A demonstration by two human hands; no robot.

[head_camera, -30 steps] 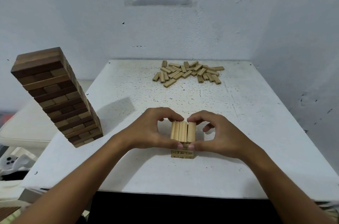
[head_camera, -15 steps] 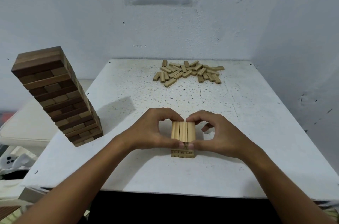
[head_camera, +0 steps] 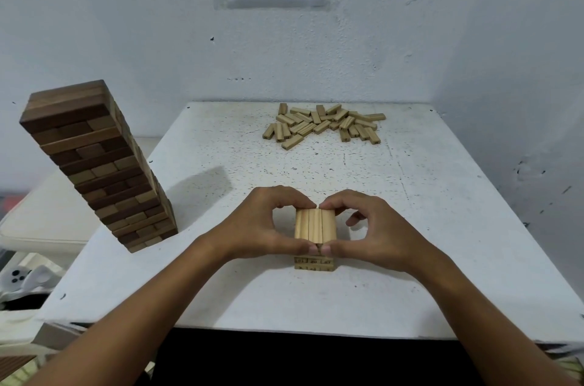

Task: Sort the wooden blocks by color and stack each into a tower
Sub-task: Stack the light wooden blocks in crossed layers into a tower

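Both hands, left hand (head_camera: 257,224) and right hand (head_camera: 376,227), pinch the light tower (head_camera: 315,235) at lower centre. The loose light blocks (head_camera: 322,126) lie straight beyond, upper centre (pointing every which way), marginally nearer the right hand.

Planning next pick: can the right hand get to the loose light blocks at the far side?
Probably yes: bare table lies between the right hand and the loose pile, but it must first release the light stack.
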